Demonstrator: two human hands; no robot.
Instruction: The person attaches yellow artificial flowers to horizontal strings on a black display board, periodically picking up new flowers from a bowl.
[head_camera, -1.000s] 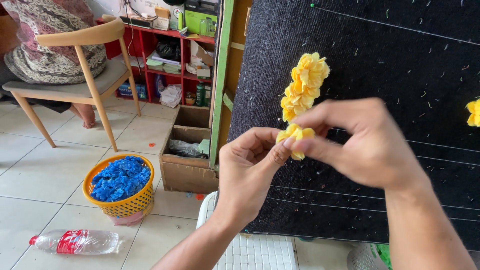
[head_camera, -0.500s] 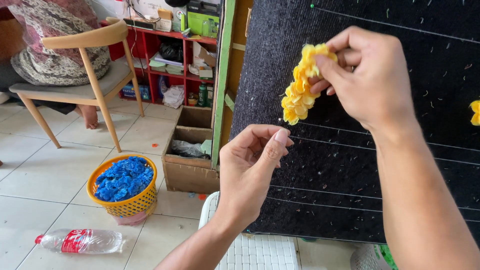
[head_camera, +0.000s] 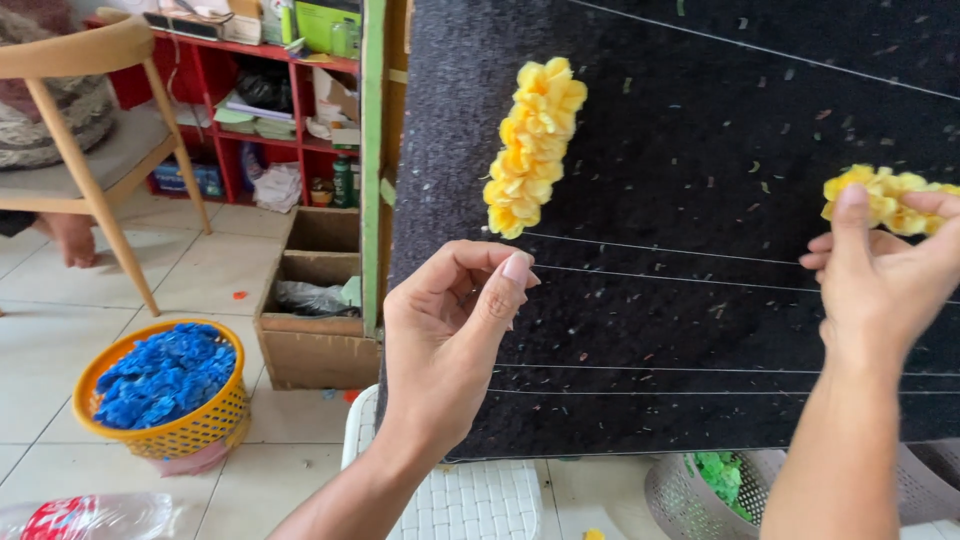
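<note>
The right hand (head_camera: 880, 280) is no longer at the strand of yellow flowers (head_camera: 533, 145) on the left of the black board (head_camera: 700, 300); it now sits far to the right, fingertips on a second yellow cluster (head_camera: 885, 195). The left strand hangs alone, longer than a second ago, and the left hand (head_camera: 455, 330) holds nothing.

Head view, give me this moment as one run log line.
right hand: pinching yellow flower cluster | left hand: raised, fingertips pinched on a thread | yellow flower string: hanging on dark board | orange basket: blue pieces, on floor
</note>
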